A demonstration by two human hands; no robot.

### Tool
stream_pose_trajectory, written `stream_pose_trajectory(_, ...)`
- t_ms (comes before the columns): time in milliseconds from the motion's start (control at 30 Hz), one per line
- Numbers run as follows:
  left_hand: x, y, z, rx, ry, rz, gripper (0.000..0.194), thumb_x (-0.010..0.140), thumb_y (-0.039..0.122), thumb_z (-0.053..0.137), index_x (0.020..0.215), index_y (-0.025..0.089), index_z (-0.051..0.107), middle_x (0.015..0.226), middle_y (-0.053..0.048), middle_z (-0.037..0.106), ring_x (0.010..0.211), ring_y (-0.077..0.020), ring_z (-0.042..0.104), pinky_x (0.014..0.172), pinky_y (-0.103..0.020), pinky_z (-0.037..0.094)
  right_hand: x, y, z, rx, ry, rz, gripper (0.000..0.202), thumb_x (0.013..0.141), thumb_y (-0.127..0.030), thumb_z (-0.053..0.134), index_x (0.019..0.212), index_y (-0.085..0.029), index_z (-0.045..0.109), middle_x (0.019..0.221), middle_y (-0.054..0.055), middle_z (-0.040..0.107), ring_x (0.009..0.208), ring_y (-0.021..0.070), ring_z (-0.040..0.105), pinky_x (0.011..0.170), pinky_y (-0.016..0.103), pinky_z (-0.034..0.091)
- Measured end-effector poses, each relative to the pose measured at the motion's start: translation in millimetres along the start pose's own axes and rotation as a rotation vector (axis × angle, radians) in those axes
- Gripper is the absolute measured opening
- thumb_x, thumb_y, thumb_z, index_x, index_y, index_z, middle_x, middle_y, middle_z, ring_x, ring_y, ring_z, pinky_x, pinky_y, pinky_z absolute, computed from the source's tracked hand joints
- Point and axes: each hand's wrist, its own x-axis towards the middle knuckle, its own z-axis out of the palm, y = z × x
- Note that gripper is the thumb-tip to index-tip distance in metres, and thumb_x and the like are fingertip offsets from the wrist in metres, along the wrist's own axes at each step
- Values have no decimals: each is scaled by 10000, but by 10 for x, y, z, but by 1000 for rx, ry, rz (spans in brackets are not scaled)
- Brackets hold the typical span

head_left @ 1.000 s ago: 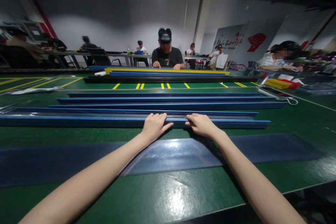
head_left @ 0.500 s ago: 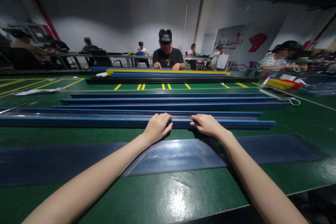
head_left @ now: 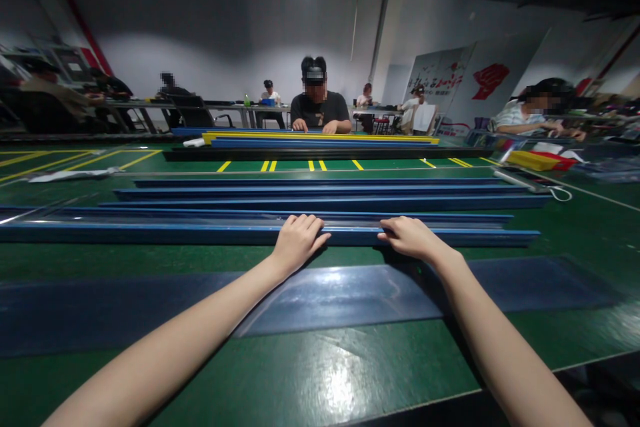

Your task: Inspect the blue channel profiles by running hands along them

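A long blue plastic channel strip (head_left: 175,233) lies across the green table, a clear film-like strip (head_left: 345,222) showing inside its trough. My left hand (head_left: 299,240) is hooked over the channel's front wall, fingers inside and thumb on the near side. Farther right along the same wall, my right hand (head_left: 407,238) is closed over it, its fingertips pointing left and its thumb partly hidden. Nearer to me, under my forearms, a wide flat translucent bluish sheet (head_left: 340,293) lies on the table.
More blue channels (head_left: 330,201) lie parallel beyond my hands. Farther back are a black strip (head_left: 330,154) and a yellow strip (head_left: 320,137), where a co-worker (head_left: 320,110) sits. A white cable (head_left: 563,194) and a yellow tray (head_left: 531,160) are at the right.
The blue channel has slid a little to the right, and my right hand has moved right with it. My left hand has stayed almost in place, so the gap between my hands is wider.
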Motion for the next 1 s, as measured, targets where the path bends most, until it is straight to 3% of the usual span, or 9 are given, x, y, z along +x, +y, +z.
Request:
stream_pose_trajectory(467, 5, 5, 48, -47, -26, -108, 291, 850, 424, 419, 764, 170, 534, 696, -20, 624, 666, -152, 562, 620, -274, 310, -11, 2, 16, 20, 13, 2, 216, 833, -333, 384, 771, -196, 540, 860, 67, 646, 786, 191, 586, 547, 239, 278)
stream_pose_trajectory(1000, 8, 7, 51, 0, -28, -95, 323, 858, 437, 391, 757, 167, 537, 673, -22, 615, 649, -153, 555, 603, -275, 293, -21, -10, 22, 25, 21, -3, 249, 836, -356, 367, 804, -192, 552, 918, 73, 643, 841, 200, 581, 584, 244, 311)
